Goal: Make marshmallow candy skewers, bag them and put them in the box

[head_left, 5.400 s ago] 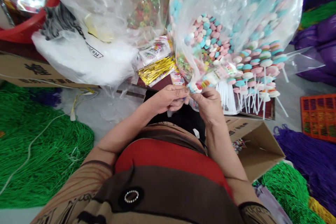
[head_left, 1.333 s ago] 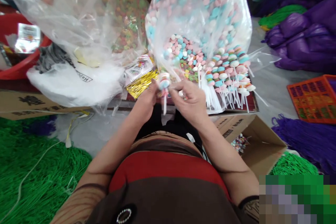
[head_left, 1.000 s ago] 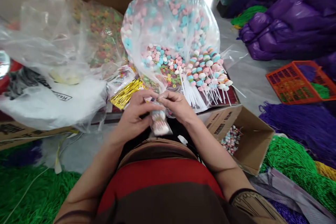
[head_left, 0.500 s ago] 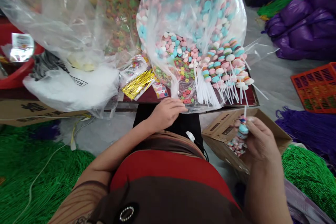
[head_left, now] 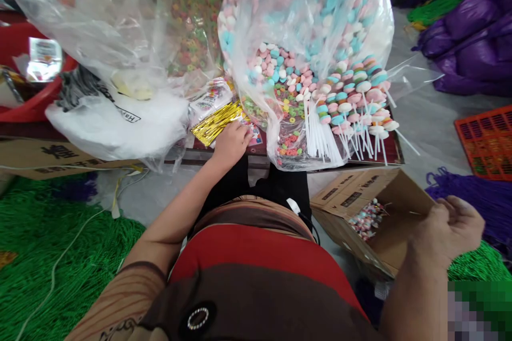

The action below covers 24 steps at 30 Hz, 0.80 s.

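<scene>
My left hand lies at the table's front edge, its fingers bent and close together over gold twist ties and a small printed card. Whether its fingertips hold anything is hidden. My right hand is raised over the right side of an open cardboard box, fingers curled, with nothing visible in them. Inside the box lies a heap of wrapped candy sticks. Candy skewers on white sticks are piled at the table's right end.
A large clear bag of pink, blue and white candies stands on the table. Further left are a bag of ring candies, a white plastic bag and a red basin. An orange crate is on the floor.
The candy stick has left my right hand, which has moved right, across the box. My left hand has moved left from the clear bag's edge to the twist ties and card.
</scene>
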{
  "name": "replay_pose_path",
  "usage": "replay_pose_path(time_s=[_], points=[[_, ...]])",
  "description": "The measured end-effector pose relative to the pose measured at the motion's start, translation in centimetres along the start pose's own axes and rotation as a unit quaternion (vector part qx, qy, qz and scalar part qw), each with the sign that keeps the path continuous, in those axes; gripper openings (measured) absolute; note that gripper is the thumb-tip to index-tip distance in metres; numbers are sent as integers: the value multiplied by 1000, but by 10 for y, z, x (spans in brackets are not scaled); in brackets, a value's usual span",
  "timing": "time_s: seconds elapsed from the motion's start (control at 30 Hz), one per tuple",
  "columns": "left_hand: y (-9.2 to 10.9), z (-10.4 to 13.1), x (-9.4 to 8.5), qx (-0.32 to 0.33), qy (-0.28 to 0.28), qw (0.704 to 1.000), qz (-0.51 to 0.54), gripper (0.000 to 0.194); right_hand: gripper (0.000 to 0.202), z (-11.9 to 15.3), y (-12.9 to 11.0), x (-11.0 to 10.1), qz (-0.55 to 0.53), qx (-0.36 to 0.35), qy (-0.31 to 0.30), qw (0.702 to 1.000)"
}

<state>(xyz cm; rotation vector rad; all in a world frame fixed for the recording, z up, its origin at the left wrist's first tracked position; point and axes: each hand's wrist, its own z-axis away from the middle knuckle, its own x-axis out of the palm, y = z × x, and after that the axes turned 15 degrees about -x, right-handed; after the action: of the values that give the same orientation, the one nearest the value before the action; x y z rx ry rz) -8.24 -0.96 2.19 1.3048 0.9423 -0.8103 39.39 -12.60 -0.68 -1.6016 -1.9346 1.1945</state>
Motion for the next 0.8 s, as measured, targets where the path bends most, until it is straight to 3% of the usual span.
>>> replay_pose_path(time_s=[0.03, 0.1, 0.17, 0.2, 0.27, 0.33, 0.43, 0.5, 0.57, 0.63, 0.73, 0.8], points=[[4, -3, 1, -12, -4, 1000, -12, 20, 33, 5, -16, 8, 0, -34, 29, 999], [10, -8, 0, -36, -17, 999, -34, 19, 29, 19, -49, 22, -45, -87, -17, 995], [15, -12, -2, -50, -37, 997, -55, 20, 25, 36, -78, 35, -88, -107, 7, 990], [17, -14, -3, -51, -46, 996, -63, 21, 24, 45, -90, 41, -113, -104, -38, 987], [18, -18, -4, -52, -55, 995, -70, 23, 19, 62, -111, 54, -160, -118, -42, 979], [18, -21, -2, -50, -50, 996, -56, 24, 15, 78, -127, 64, -196, -117, -94, 969], [12, -27, 0, -58, -27, 998, 16, 17, 12, 100, -149, 75, -231, -66, -251, 938], [6, -30, 0, -65, -21, 992, 103, 13, 14, 111, -163, 83, -255, -18, -352, 900], [1, -31, -3, -68, -25, 971, 229, 18, 18, 119, -177, 94, -281, 27, -432, 857], [0, -27, -6, -69, -38, 925, 371, 20, 24, 125, -191, 109, -306, 66, -481, 819], [7, -15, -10, -71, -46, 855, 511, 28, 40, 134, -209, 133, -345, 93, -506, 785], [17, -5, -11, -67, -37, 846, 528, 35, 52, 140, -220, 148, -364, 89, -509, 775]])
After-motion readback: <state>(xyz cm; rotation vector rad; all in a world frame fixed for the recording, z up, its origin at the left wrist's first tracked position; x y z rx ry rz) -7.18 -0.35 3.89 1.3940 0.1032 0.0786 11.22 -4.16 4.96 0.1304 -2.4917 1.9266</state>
